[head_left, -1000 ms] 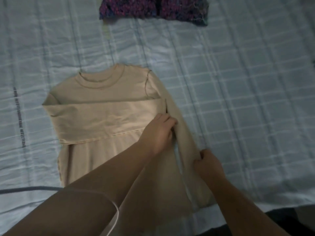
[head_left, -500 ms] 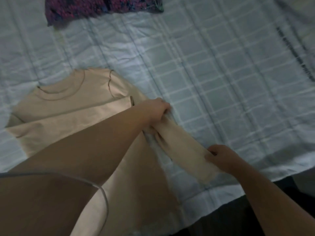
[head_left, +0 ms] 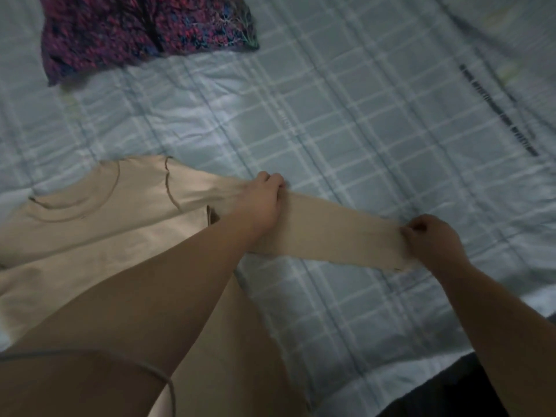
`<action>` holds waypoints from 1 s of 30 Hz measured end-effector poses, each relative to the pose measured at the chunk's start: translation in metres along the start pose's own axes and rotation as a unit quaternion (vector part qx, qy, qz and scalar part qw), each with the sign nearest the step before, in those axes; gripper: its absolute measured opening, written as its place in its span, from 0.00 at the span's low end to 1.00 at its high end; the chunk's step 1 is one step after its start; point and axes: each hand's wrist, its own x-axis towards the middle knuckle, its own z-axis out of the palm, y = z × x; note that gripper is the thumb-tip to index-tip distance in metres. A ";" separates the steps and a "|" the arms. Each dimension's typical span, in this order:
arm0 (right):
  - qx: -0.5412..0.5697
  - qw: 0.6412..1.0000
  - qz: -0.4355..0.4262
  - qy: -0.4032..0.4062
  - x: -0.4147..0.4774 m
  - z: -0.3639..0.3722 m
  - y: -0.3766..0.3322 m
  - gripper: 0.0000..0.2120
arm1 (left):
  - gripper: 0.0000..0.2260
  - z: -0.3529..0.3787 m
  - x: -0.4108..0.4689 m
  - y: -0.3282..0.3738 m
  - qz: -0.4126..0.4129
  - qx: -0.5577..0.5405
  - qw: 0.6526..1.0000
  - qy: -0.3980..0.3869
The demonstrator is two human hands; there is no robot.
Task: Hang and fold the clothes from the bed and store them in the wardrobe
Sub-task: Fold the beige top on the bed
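A beige long-sleeved top (head_left: 99,218) lies flat on the bed, neck towards the far side, with one sleeve folded across its chest. Its other sleeve (head_left: 334,236) is stretched out to the right over the bedsheet. My left hand (head_left: 264,203) grips this sleeve near the shoulder, fingers curled over its upper edge. My right hand (head_left: 430,239) pinches the cuff end and holds it taut. My left forearm hides part of the top's body.
A purple and pink patterned garment (head_left: 144,28) lies at the far edge of the bed. The pale blue checked bedsheet (head_left: 346,121) spreads to the right. The bed's near edge (head_left: 406,383) meets a dark floor at bottom right. A thin cable (head_left: 144,368) crosses my left arm.
The sleeve that lay along the top's right side has been pulled outward to the right and stretched straight. My right hand moved right with the cuff. The camera view shifted right.
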 end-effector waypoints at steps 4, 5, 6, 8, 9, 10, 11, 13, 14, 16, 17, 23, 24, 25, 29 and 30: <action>0.052 0.997 0.022 0.060 -0.010 0.009 -0.009 0.06 | 0.21 -0.002 -0.015 0.005 0.010 0.004 1.000 0.029; 0.076 0.994 0.022 0.073 -0.015 0.008 -0.017 0.06 | 0.22 -0.003 -0.023 0.012 0.015 0.002 0.999 0.042; 0.103 0.991 0.021 0.079 -0.022 0.005 -0.028 0.05 | 0.22 -0.003 -0.032 0.020 0.034 -0.026 0.998 0.054; 0.156 0.985 0.023 0.075 -0.040 -0.002 -0.050 0.06 | 0.14 0.001 -0.054 0.042 0.068 -0.140 0.986 0.054; 0.186 0.980 0.027 0.062 -0.051 -0.005 -0.062 0.06 | 0.08 0.002 -0.065 0.055 0.054 -0.219 0.974 0.039; 0.227 0.973 0.032 0.039 -0.062 -0.008 -0.075 0.05 | 0.05 0.003 -0.075 0.066 0.014 -0.312 0.950 0.014; 0.284 0.958 0.035 0.004 -0.074 -0.011 -0.088 0.04 | 0.07 0.004 -0.082 0.077 -0.050 -0.413 0.909 -0.014; 0.411 0.906 0.033 -0.091 -0.099 -0.013 -0.115 0.03 | 0.17 0.002 -0.092 0.089 -0.191 -0.610 0.766 -0.068; 0.459 0.877 0.024 -0.136 -0.109 -0.013 -0.126 0.04 | 0.22 0.001 -0.095 0.089 -0.240 -0.676 0.691 -0.087; 0.508 0.839 0.003 -0.196 -0.122 -0.013 -0.143 0.06 | 0.29 0.000 -0.096 0.075 -0.272 -0.741 0.604 -0.113; 0.512 0.835 -0.006 -0.201 -0.125 -0.011 -0.148 0.08 | 0.32 -0.004 -0.096 0.066 -0.280 -0.758 0.579 -0.113; 0.183 0.969 -0.167 0.014 -0.116 0.044 -0.146 0.12 | 0.10 -0.030 -0.098 0.006 -0.265 -0.553 0.789 0.030; 0.111 0.966 -0.231 0.024 -0.119 0.057 -0.147 0.15 | 0.08 -0.038 -0.099 -0.004 -0.258 -0.523 0.810 0.055; 0.052 0.954 -0.294 0.023 -0.121 0.072 -0.148 0.19 | 0.08 -0.049 -0.101 -0.012 -0.249 -0.512 0.819 0.074; -0.065 0.922 -0.381 0.022 -0.137 0.114 -0.175 0.25 | 0.15 -0.093 -0.119 -0.051 -0.249 -0.474 0.836 0.120; -0.076 0.921 -0.382 0.023 -0.142 0.121 -0.187 0.26 | 0.15 -0.103 -0.126 -0.062 -0.251 -0.457 0.843 0.133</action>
